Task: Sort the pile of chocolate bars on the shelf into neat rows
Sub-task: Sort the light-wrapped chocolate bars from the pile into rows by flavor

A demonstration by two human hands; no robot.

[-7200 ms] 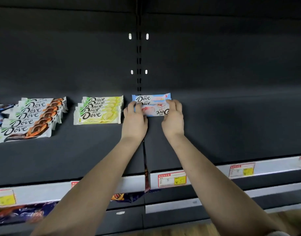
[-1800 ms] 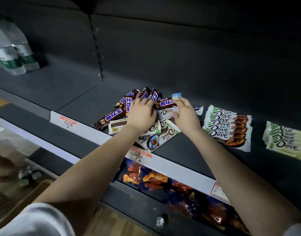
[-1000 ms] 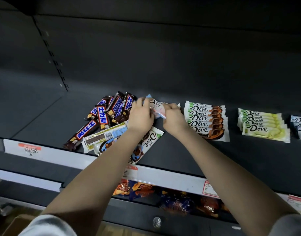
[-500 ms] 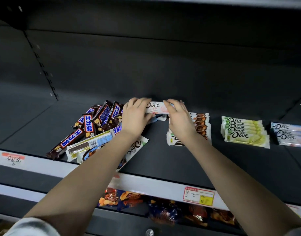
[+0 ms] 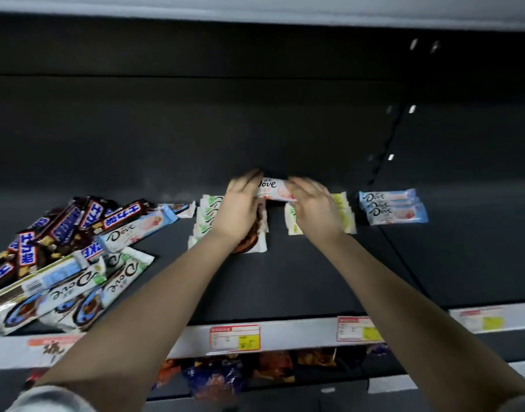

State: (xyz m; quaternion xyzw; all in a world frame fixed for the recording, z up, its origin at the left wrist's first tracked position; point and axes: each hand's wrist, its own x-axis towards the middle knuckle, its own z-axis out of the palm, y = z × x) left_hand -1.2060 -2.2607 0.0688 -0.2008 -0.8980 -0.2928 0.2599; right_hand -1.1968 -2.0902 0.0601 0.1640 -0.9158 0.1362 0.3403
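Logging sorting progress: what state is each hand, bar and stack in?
pink Dove bar: held at both ends
left hand: grips its left end
right hand: grips its right end
mixed pile: jumbled
green-and-white Dove row: neat, partly hidden
yellow Dove row: neat, partly hidden
blue Dove row: neat

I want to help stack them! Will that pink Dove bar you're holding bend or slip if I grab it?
Probably stiff: the pink Dove bar runs straight between the left hand and right hand, held only at its ends. Its glossy wrapper may be slippery. It looks flat, so it likely won't roll, like the bars stacked in the blue row.
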